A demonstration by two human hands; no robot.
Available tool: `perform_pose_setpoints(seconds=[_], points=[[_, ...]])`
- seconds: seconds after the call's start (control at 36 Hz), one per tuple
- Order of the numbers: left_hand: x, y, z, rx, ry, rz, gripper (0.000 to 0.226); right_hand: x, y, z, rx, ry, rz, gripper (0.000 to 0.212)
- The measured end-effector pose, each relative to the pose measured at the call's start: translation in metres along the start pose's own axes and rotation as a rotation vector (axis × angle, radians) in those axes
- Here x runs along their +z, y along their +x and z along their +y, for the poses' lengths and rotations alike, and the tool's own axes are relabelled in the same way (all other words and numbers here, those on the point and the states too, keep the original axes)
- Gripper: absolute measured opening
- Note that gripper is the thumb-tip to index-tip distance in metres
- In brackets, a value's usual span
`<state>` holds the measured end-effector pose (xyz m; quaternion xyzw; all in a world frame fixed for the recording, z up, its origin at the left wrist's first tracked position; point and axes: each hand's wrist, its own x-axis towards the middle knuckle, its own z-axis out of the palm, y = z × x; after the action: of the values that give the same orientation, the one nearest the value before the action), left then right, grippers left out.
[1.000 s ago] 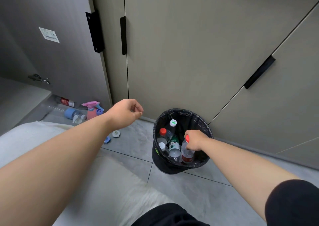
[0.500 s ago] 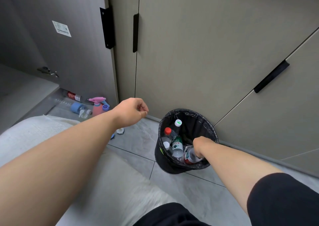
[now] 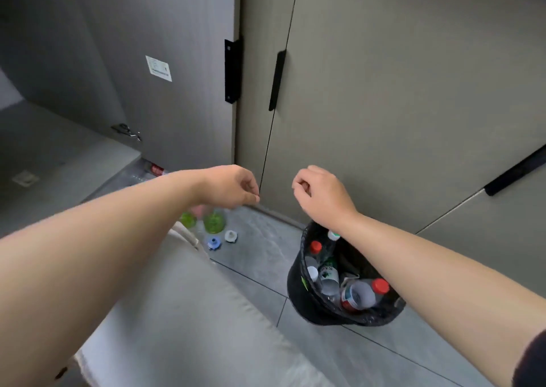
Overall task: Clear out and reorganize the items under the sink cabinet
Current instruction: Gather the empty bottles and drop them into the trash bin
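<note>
Both hands are hanging in the air in front of the closed cabinet fronts, and neither is carrying anything. The left hand (image 3: 230, 185) is drooping with its fingers loosely curled, thumb near the fingertips, and nothing is showing between them. The right hand (image 3: 320, 193) is curling just as slackly, also empty.

The black-lined bin (image 3: 294, 298) is standing on the floor (image 3: 260, 256) on the right, directly under the right forearm. It is holding several plastic bottles, with a red-capped bottle (image 3: 359, 296) lying tilted on top at its near side.

What is left to clear is sitting the other way, to the left. Two green things (image 3: 214, 223) are resting on the tiles just below the left hand, partly hidden by that wrist. A blue cap (image 3: 213, 242) and a white cap (image 3: 230, 235) are lying just beside them, on the near side. Further left and farther off, past the open cabinet door (image 3: 165, 106), a bottle with a red label (image 3: 156, 169) is lying on the cabinet floor, apparently on its side. The forearm is covering too much of it to tell which way its long axis is running.

So the left hand is the nearer one to everything loose. The next pick is probably calling for it to go down and slightly left, then across to the bin on the right.
</note>
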<state>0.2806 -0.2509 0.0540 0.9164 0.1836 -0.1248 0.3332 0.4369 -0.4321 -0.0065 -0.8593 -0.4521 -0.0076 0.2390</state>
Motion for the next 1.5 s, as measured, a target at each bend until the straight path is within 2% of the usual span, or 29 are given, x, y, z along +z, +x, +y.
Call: perform_pose_setpoints(seconds=[0.08,0.25,0.39,0.47,0.53,0.72,0.83,0.94,1.0,1.06,1.08,1.17,1.19,1.31,1.39,1.5], points=[[-0.037,-0.012,-0.038,-0.082,0.043,0.09,0.013,0.011,0.036,-0.046,-0.121,0.102,-0.061,0.013],[-0.069,-0.039,-0.154,-0.374,-0.025,0.38,0.008,0.069,0.094,-0.123,-0.2,0.187,-0.314,0.017],[-0.047,-0.055,-0.242,-0.562,-0.344,0.51,0.012,0.148,0.136,-0.174,-0.253,0.094,-0.614,0.014],[-0.027,-0.056,-0.282,-0.63,-0.656,0.54,0.015,0.205,0.161,-0.197,-0.217,-0.008,-0.795,0.015],[-0.015,-0.054,-0.306,-0.67,-0.857,0.576,0.015,0.247,0.178,-0.205,-0.153,-0.04,-0.88,0.028],[0.031,-0.032,-0.379,-0.773,-1.305,0.66,0.018,0.375,0.227,-0.201,0.102,-0.106,-0.939,0.065],[0.056,-0.019,-0.409,-0.812,-1.486,0.646,0.013,0.437,0.25,-0.195,0.122,-0.219,-0.905,0.078],[0.078,-0.011,-0.43,-0.804,-1.591,0.642,0.009,0.483,0.262,-0.197,0.176,-0.445,-0.896,0.096],[0.087,-0.009,-0.438,-0.8,-1.623,0.647,0.011,0.495,0.265,-0.2,0.193,-0.448,-0.882,0.087],[0.093,-0.009,-0.444,-0.79,-1.638,0.636,0.012,0.505,0.267,-0.201,0.171,-0.391,-0.897,0.059],[0.095,-0.009,-0.446,-0.79,-1.639,0.628,0.013,0.505,0.264,-0.205,0.171,-0.391,-0.943,0.052],[0.1,-0.009,-0.451,-0.785,-1.649,0.605,0.014,0.496,0.249,-0.224,0.312,-0.304,-1.085,0.068],[0.1,-0.008,-0.452,-0.782,-1.654,0.598,0.014,0.492,0.245,-0.231,0.387,-0.216,-1.1,0.066],[0.094,-0.004,-0.451,-0.782,-1.664,0.569,0.014,0.464,0.217,-0.264,0.536,0.078,-1.195,0.026],[0.087,0.002,-0.45,-0.758,-1.688,0.504,0.035,0.44,0.197,-0.278,0.499,0.198,-1.326,0.029],[0.083,0.007,-0.45,-0.653,-1.892,0.466,0.058,0.418,0.188,-0.283,0.429,0.244,-1.55,0.04]])
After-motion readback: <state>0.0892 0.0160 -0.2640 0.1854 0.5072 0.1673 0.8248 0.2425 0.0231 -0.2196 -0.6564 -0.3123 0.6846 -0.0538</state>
